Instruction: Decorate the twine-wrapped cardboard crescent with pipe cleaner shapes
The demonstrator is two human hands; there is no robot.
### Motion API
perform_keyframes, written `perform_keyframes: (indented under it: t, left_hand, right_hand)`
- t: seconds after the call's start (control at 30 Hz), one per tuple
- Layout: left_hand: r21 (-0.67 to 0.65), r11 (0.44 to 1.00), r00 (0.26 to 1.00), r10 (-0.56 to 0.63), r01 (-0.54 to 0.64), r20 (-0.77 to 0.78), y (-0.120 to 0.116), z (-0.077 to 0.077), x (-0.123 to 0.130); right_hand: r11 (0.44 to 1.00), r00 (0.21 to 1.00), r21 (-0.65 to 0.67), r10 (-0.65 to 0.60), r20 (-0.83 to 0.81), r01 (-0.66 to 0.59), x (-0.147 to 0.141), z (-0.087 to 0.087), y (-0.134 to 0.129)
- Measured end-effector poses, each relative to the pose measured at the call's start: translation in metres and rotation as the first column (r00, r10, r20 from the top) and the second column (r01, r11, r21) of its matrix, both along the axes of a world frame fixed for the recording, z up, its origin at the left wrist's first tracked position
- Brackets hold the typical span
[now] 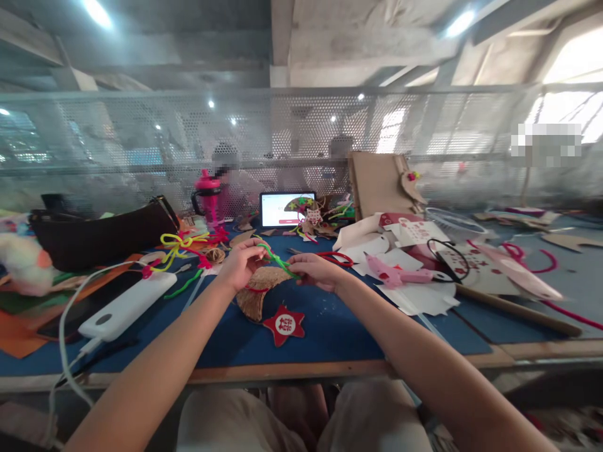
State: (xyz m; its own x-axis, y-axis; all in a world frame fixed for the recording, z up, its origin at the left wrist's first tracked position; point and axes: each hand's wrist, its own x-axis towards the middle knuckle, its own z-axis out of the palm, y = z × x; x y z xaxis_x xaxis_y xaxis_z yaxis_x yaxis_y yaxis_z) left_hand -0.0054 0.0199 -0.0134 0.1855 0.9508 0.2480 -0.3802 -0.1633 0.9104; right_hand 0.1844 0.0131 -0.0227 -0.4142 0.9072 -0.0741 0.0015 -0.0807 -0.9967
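- At the middle of the blue surface [330,333], our two hands work close together, raised a little above its front part.
- Our left hand [242,265] is closed in a pinch, and its thumb and fingers grasp the upper end of a green pipe cleaner [277,259].
- Our right hand [316,271] is not released either: its fingers hold the lower end of the same pipe cleaner from the other side.
- This pipe cleaner lies between the hands, above the surface. Its long axis goes slanted from upper left to lower right, and neither hand seems clearly nearer to its middle.
- Just below the hands lies a crescent of corrugated cardboard [260,294] with a red thread [257,289] across it. It is nearer to our left hand.
- Toward us, just beside this crescent, lies a red felt star [284,325] with white marks.
- On our left are a white power bank [127,306] with its cable, yellow and red pipe cleaners [181,247] and a ball of twine [215,255].
- On our right are red-handled scissors [335,258], a pink glue gun [396,271] and paper pieces [414,298].
- Further away stand a tablet [286,209] and a pink bottle [207,196], and two people sit behind a perforated metal fence [282,125].
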Motion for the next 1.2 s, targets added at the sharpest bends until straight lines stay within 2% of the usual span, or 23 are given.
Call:
perform_keyframes:
  t: [0.1,0.2,0.3,0.4,0.53,0.67,0.73,0.9,0.97,1.03,1.07,1.13,1.2]
  left_hand:
    - [0.003,0.999,0.999,-0.044,0.044,-0.011,-0.002,0.002,-0.001]
    - [0.067,0.995,0.988,-0.066,0.076,-0.137,-0.004,0.002,-0.002]
    - [0.248,0.965,0.917,0.019,0.088,-0.4,-0.006,0.002,-0.003]
    - [0.378,0.92,0.834,0.129,0.101,-0.536,-0.007,0.002,-0.002]
    - [0.423,0.897,0.771,0.179,0.127,-0.611,-0.009,0.005,0.0]
    - [0.444,0.856,0.582,0.225,0.266,-0.782,-0.012,0.012,0.0]
    - [0.441,0.833,0.52,0.228,0.333,-0.823,-0.013,0.016,-0.003]
    - [0.422,0.784,0.475,0.187,0.456,-0.86,-0.019,0.023,-0.009]
    - [0.451,0.759,0.462,0.224,0.47,-0.858,-0.021,0.023,-0.009]
    - [0.515,0.703,0.419,0.329,0.49,-0.847,-0.023,0.02,-0.007]
    - [0.551,0.655,0.385,0.396,0.517,-0.833,-0.024,0.018,-0.005]
    - [0.595,0.527,0.309,0.533,0.607,-0.787,-0.024,0.013,0.0]
    - [0.598,0.392,0.264,0.635,0.699,-0.726,-0.026,0.007,0.006]
  right_hand:
    - [0.996,0.993,-0.028,-0.09,-0.083,0.088,0.002,0.006,0.001]
    - [0.982,0.942,-0.187,-0.054,-0.332,-0.01,0.004,0.013,0.001]
    - [0.971,0.829,-0.239,-0.112,-0.549,-0.027,0.005,0.019,-0.001]
    - [0.987,0.763,-0.159,-0.123,-0.635,0.026,0.006,0.024,-0.002]
    - [0.995,0.754,-0.084,-0.09,-0.65,0.046,0.007,0.024,-0.002]
    - [0.99,0.783,-0.132,-0.113,-0.612,0.041,0.003,0.02,0.001]
    - [0.989,0.811,-0.149,-0.1,-0.576,0.016,0.0,0.019,0.002]
    - [0.976,0.887,-0.208,-0.035,-0.46,-0.07,-0.008,0.02,0.003]
    - [0.974,0.909,-0.214,-0.019,-0.417,-0.078,-0.009,0.021,0.004]
    - [0.978,0.925,-0.192,0.006,-0.381,-0.085,-0.008,0.021,0.004]
    - [0.981,0.935,-0.169,0.027,-0.354,-0.093,-0.007,0.02,0.003]
    - [0.987,0.958,-0.096,0.1,-0.268,-0.13,-0.003,0.019,0.002]
    - [0.982,0.971,-0.028,0.182,-0.154,-0.188,0.003,0.016,0.001]
